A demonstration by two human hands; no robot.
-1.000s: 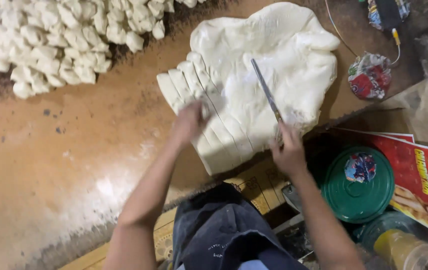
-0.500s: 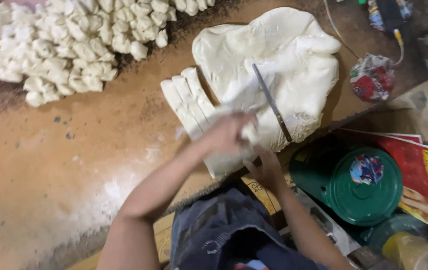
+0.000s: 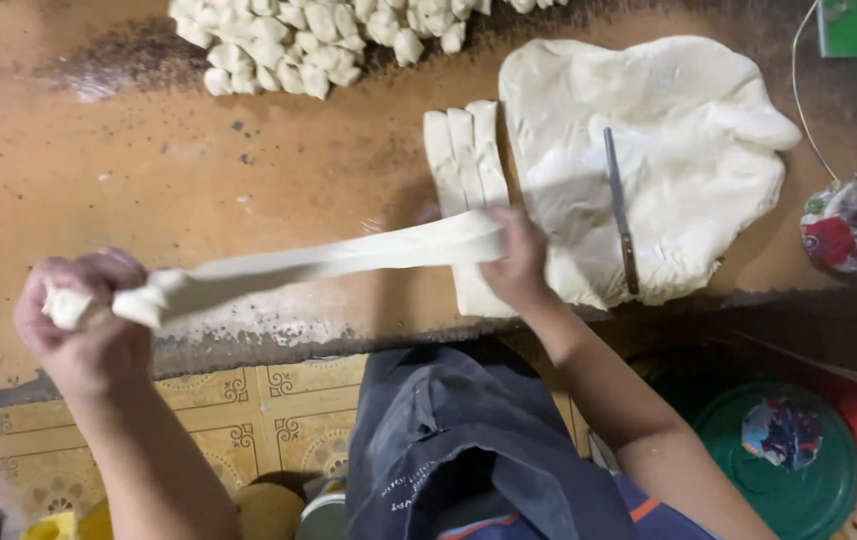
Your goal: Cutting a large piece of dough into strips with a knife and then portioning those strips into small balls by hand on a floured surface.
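The left hand (image 3: 83,325) is raised at the lower left, fingers curled shut in a tight grip, forearm bare. The right hand (image 3: 516,262) is closed too, knuckles upward, its arm stretched forward from the body.

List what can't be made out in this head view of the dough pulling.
- Left hand: the dough strip ends inside its closed fist.
- Right hand: fingertips hidden behind the strip, so the grip is unclear.
- Cut strips: near ends covered by the right hand.
- Pile of dough pieces: cut off by the top edge.
- Knife: its edge is too thin to tell.
- Green lid: cut off at the bottom.
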